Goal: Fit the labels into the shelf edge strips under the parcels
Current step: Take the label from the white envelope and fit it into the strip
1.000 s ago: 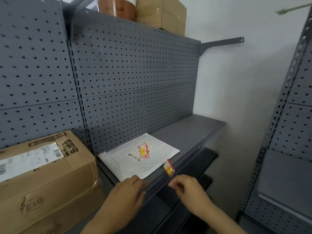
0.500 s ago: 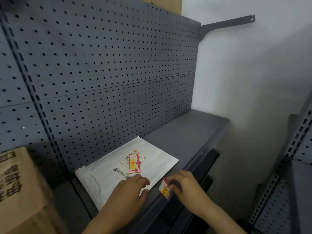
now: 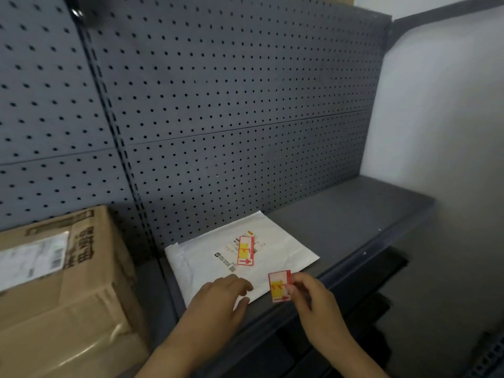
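A flat white mailer parcel [image 3: 278, 246] lies on the dark grey shelf [image 3: 354, 214], with a red, white and yellow label [image 3: 246, 251] stuck on its top. My right hand [image 3: 313, 304] pinches a second red and yellow label [image 3: 278, 286] by its right edge, held upright just above the shelf's front edge strip [image 3: 351, 264]. My left hand [image 3: 218, 301] rests palm down on the mailer's near corner, fingers slightly spread, holding nothing.
A brown cardboard box [image 3: 54, 290] with a shipping label stands at the left on the same shelf. A grey pegboard back panel [image 3: 231, 105] rises behind. A white wall [image 3: 441, 105] closes the right side. A lower shelf [image 3: 381, 274] sits below.
The view swung back left, so the cardboard box shows again. My right hand lifted the label from the shelf edge and turned its face toward me. My left hand stays on the mailer.
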`<state>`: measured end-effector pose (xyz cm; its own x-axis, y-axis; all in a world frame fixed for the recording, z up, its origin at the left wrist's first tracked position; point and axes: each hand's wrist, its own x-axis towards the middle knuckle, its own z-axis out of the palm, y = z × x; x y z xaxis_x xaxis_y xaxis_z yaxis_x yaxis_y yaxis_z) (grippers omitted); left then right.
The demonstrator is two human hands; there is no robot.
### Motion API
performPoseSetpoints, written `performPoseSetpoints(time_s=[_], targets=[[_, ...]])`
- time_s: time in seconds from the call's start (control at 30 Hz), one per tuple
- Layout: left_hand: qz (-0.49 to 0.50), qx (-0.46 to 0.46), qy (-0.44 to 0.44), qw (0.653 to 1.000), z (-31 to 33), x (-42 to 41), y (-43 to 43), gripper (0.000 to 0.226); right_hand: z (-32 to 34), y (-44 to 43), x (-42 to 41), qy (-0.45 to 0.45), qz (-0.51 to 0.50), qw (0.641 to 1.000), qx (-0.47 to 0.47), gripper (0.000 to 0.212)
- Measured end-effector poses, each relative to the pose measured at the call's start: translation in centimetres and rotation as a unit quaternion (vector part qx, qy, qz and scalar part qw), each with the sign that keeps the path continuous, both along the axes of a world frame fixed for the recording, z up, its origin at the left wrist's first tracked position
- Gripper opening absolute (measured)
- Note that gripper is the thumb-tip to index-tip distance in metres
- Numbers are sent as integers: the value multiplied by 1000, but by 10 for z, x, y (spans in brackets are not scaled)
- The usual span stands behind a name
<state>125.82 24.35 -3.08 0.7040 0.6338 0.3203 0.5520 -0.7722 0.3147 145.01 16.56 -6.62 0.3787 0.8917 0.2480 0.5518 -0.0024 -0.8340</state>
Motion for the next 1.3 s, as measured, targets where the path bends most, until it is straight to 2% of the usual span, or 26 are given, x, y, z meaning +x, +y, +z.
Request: performPoseSetpoints(time_s=[0.27,0.4,0.6,0.67,0.83,0.97,1.07,1.17,1.3], targets=[[60,-8,-14,998,1,-101,-35,22,3,-3,-88,-32,141,988,56,14],[107,-5,-13,994,0,-181,-54,32,6,-6,-153,-40,212,973,79,12],[172,7,6,985,0,-283,-90,12,4,-14,-251,-76,275,954,87,13],[176,-3,2,984,-8,-303,-102,13,2,-17,-274,-87,297,947,90,12],[167,-34,9,985,-39,-317,-122,28,-2,-26,-297,-127,329,932,89,12],[163,-20,-7,986,-54,-310,-124,38,-3,-26,-296,-142,330,928,97,12],[174,-4,-19,985,-58,-307,-125,36,-1,-22,-294,-153,322,928,108,11],[179,13,5,984,-62,-304,-124,36,-2,-20,-293,-157,313,929,114,11],[202,15,22,979,-62,-295,-125,45,-6,-20,-290,-162,322,926,115,12]])
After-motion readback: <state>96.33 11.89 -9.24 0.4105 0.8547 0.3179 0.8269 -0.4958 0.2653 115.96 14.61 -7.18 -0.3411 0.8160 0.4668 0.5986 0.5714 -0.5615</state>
